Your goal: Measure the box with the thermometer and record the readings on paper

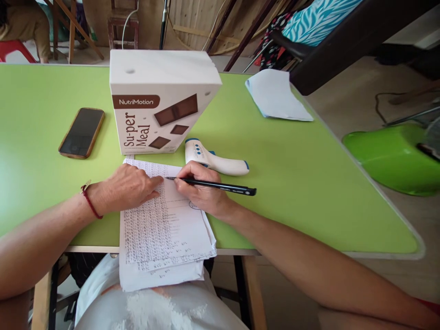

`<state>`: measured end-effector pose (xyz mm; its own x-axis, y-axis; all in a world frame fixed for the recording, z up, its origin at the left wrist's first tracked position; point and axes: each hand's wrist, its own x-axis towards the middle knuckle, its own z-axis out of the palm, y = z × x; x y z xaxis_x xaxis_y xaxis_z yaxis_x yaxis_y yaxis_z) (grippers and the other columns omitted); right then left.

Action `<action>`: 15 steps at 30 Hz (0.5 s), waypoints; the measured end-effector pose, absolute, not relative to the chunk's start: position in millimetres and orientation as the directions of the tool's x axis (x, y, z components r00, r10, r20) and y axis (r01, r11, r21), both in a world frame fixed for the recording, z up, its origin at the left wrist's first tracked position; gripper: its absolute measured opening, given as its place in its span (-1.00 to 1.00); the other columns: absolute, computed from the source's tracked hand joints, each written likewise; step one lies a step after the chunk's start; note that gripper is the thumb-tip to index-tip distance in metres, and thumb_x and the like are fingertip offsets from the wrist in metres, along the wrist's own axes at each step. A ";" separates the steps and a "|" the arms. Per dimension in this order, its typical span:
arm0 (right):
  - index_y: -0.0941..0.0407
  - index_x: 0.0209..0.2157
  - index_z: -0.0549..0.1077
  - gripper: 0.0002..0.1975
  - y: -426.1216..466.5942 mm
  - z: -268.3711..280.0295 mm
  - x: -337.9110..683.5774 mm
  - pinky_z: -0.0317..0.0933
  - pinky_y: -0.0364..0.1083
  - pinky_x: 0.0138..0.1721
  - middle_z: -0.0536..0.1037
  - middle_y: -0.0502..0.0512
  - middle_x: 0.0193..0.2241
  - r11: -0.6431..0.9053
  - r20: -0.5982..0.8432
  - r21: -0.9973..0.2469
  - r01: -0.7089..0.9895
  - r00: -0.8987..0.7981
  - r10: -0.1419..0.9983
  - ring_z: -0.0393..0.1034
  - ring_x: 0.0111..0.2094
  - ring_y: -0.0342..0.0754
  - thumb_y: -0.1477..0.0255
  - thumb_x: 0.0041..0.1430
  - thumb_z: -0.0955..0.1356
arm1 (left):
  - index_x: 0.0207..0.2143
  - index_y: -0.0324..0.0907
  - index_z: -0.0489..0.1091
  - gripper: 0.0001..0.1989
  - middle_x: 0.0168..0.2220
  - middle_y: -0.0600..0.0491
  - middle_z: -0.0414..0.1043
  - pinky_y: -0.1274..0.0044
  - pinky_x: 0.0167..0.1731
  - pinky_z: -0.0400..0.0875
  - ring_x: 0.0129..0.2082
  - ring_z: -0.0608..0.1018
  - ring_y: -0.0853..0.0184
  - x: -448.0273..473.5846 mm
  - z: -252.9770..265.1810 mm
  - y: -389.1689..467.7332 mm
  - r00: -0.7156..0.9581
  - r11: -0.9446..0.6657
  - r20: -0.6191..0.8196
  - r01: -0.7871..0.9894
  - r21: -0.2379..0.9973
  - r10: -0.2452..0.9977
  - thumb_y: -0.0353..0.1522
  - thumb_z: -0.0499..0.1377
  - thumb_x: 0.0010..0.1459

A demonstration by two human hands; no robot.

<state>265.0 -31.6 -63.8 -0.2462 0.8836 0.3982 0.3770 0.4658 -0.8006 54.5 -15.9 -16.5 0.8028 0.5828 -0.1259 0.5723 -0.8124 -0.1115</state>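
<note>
I could pass along the table's (319, 183) right edge to the folded paper (277, 96); from the sheets (151, 229) to the far edge, the box (137, 126) and thermometer (220, 161) block me.

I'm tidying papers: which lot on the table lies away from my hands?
The white paper far right on the table; the handwritten sheets lie beneath your left hand and right hand.

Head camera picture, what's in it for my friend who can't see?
A person's right hand has a black pen in its grip over handwritten papers; the left hand rests on them. On the green table beyond are a white box, phone, thermometer gun and folded paper.
</note>
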 end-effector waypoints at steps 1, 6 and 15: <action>0.04 -0.51 0.28 -0.86 -31.6 -63.7 264.7 0.01 -0.16 -0.61 0.32 -0.14 -0.66 0.464 0.398 -0.802 0.377 -0.241 0.885 0.11 -0.64 -0.21 0.49 0.06 0.33 | -0.09 -0.20 0.47 -0.74 -0.57 0.02 0.46 0.52 -0.63 -0.07 -0.61 0.46 0.29 55.1 -15.6 -16.0 0.797 -0.809 -0.139 0.576 -0.116 0.587 -0.23 0.11 0.34; 0.04 -0.52 0.27 -0.86 -31.5 -62.5 264.3 0.00 -0.16 -0.62 0.31 -0.14 -0.66 0.457 0.389 -0.806 0.377 -0.245 0.888 0.11 -0.64 -0.22 0.49 0.05 0.33 | -0.08 -0.18 0.46 -0.75 -0.51 -0.01 0.51 0.51 -0.62 -0.06 -0.57 0.51 0.26 55.4 -14.1 -15.6 0.791 -0.807 -0.159 0.579 -0.116 0.591 -0.23 0.12 0.34; 0.04 -0.51 0.25 -0.85 -31.7 -61.5 263.6 0.02 -0.17 -0.60 0.31 -0.15 -0.65 0.459 0.394 -0.797 0.392 -0.238 0.888 0.12 -0.63 -0.21 0.49 0.06 0.32 | -0.11 -0.19 0.46 -0.74 -0.56 0.02 0.45 0.53 -0.62 0.02 -0.61 0.46 0.28 51.6 -18.0 -14.3 0.811 -0.819 -0.115 0.564 -0.105 0.573 -0.23 0.08 0.35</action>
